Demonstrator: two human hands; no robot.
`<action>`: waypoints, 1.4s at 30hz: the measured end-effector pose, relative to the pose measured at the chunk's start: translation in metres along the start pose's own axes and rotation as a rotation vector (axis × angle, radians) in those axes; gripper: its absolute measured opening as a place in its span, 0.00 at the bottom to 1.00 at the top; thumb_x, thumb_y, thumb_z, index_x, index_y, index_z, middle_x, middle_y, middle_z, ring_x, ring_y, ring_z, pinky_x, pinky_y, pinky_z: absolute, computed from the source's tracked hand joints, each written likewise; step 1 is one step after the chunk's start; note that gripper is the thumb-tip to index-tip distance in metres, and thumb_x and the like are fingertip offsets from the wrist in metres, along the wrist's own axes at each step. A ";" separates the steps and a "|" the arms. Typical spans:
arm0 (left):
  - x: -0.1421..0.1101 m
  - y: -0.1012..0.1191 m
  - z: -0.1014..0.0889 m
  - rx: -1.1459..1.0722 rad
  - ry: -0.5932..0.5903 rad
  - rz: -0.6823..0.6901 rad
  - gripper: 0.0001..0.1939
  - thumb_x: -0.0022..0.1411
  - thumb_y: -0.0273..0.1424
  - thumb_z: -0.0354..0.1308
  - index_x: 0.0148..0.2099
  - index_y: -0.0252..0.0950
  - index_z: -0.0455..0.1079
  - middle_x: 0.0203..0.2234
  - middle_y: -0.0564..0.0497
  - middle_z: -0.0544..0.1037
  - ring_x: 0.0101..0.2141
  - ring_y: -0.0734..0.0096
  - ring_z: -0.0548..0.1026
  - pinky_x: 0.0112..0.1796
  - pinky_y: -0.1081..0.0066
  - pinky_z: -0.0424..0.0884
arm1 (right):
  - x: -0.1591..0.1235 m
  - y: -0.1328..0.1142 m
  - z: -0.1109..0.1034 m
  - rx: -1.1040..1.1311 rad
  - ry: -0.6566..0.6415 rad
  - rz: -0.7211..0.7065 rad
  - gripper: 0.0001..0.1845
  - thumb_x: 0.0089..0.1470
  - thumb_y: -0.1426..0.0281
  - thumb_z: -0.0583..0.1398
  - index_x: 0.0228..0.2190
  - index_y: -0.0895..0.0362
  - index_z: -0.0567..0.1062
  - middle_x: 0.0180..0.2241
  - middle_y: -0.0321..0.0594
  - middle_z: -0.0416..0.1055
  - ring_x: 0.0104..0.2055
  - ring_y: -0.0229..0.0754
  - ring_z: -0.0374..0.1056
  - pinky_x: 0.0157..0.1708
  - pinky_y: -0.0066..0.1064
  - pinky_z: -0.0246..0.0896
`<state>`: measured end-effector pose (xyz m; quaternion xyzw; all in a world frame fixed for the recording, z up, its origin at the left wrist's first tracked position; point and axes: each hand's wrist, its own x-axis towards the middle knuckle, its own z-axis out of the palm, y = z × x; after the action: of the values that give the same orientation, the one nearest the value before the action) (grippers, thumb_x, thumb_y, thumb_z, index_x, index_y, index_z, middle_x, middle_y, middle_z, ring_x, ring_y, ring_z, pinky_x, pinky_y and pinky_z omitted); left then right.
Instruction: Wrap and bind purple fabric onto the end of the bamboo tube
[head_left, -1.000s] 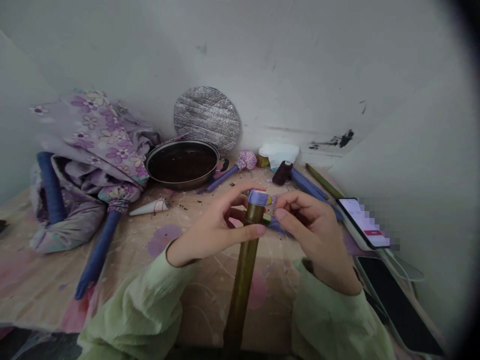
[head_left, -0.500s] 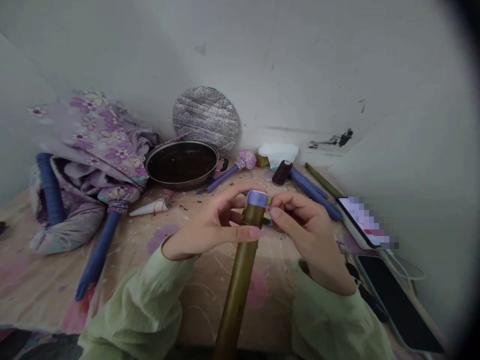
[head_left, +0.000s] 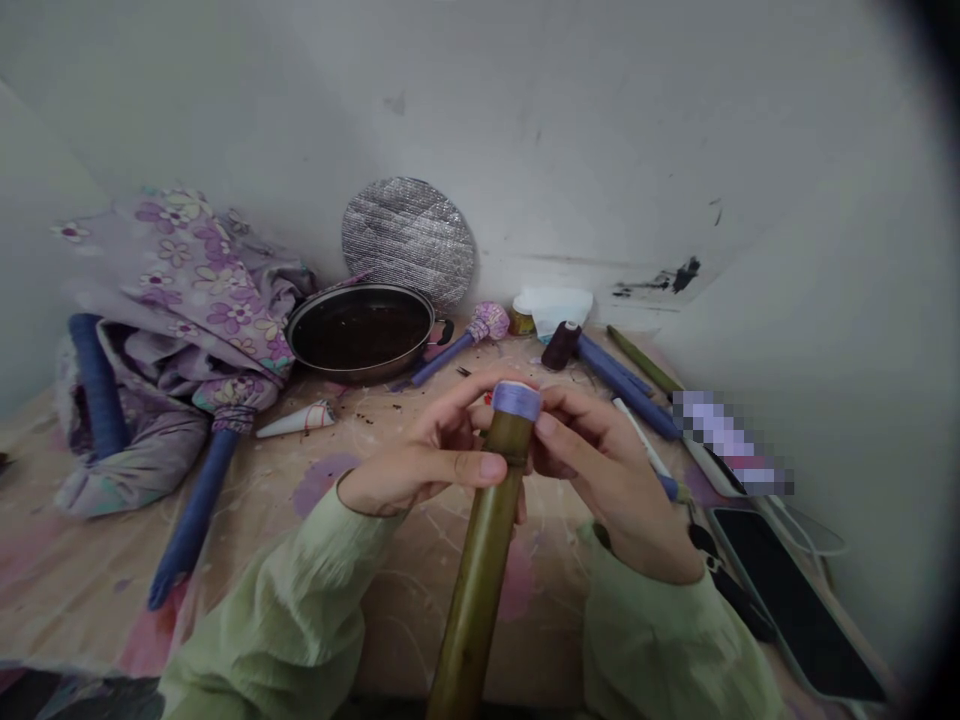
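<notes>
Over the table (head_left: 90,590), left hand (head_left: 427,445) and right hand (head_left: 607,470) grip an olive tube (head_left: 484,560); phone screen (head_left: 731,440) blurred.

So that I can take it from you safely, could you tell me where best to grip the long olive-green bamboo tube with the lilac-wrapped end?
Grip the bare lower shaft of the bamboo tube from the near side. It is straight and free there, whereas the left hand and right hand crowd the lilac end.

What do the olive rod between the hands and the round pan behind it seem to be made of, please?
The rod looks like varnished bamboo, glossy olive-brown, though painted wood is possible. The pan seems polished steel; its rim shines like metal.
</notes>
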<state>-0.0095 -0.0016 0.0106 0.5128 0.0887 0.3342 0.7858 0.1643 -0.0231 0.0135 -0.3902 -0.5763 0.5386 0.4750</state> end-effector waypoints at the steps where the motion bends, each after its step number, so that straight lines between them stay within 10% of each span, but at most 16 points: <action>1: 0.000 -0.001 0.000 -0.004 -0.009 0.003 0.28 0.54 0.31 0.61 0.56 0.46 0.56 0.33 0.52 0.72 0.26 0.70 0.77 0.27 0.70 0.74 | 0.000 -0.001 0.000 0.010 -0.015 0.014 0.14 0.53 0.58 0.58 0.34 0.56 0.71 0.22 0.33 0.66 0.21 0.32 0.57 0.19 0.24 0.53; 8: 0.002 0.004 -0.004 0.045 -0.072 -0.053 0.32 0.50 0.32 0.64 0.57 0.43 0.60 0.32 0.50 0.73 0.36 0.63 0.75 0.36 0.64 0.73 | -0.002 -0.002 -0.005 0.009 -0.122 -0.013 0.16 0.52 0.58 0.60 0.39 0.55 0.75 0.25 0.34 0.66 0.23 0.31 0.61 0.21 0.23 0.57; 14: 0.000 0.006 -0.006 0.039 -0.167 -0.126 0.37 0.60 0.32 0.53 0.66 0.50 0.38 0.32 0.51 0.73 0.31 0.67 0.75 0.34 0.64 0.70 | -0.005 0.000 -0.001 0.084 -0.168 -0.018 0.19 0.55 0.57 0.57 0.44 0.56 0.72 0.21 0.34 0.68 0.20 0.35 0.66 0.19 0.27 0.62; 22: 0.001 -0.004 0.000 0.164 0.077 0.017 0.34 0.63 0.32 0.48 0.67 0.50 0.37 0.32 0.52 0.71 0.28 0.74 0.70 0.33 0.69 0.66 | -0.004 -0.005 0.009 -0.040 0.040 -0.099 0.16 0.54 0.62 0.59 0.43 0.55 0.72 0.21 0.33 0.68 0.22 0.36 0.70 0.23 0.28 0.69; 29: 0.003 -0.010 0.011 0.355 0.193 0.154 0.26 0.59 0.28 0.57 0.57 0.48 0.53 0.49 0.49 0.66 0.44 0.70 0.70 0.44 0.69 0.68 | -0.002 -0.001 0.007 -0.288 0.151 -0.244 0.15 0.54 0.64 0.59 0.43 0.55 0.72 0.26 0.37 0.72 0.26 0.37 0.68 0.23 0.27 0.65; 42: 0.002 -0.005 0.007 0.434 0.290 0.176 0.21 0.56 0.28 0.60 0.52 0.42 0.63 0.45 0.49 0.70 0.42 0.68 0.72 0.41 0.67 0.72 | -0.001 -0.002 0.006 -0.374 0.155 -0.249 0.15 0.54 0.64 0.58 0.43 0.55 0.73 0.25 0.36 0.71 0.30 0.39 0.69 0.24 0.28 0.65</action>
<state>-0.0026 -0.0070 0.0097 0.6217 0.2247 0.4445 0.6045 0.1585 -0.0262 0.0153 -0.4372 -0.6715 0.3282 0.5002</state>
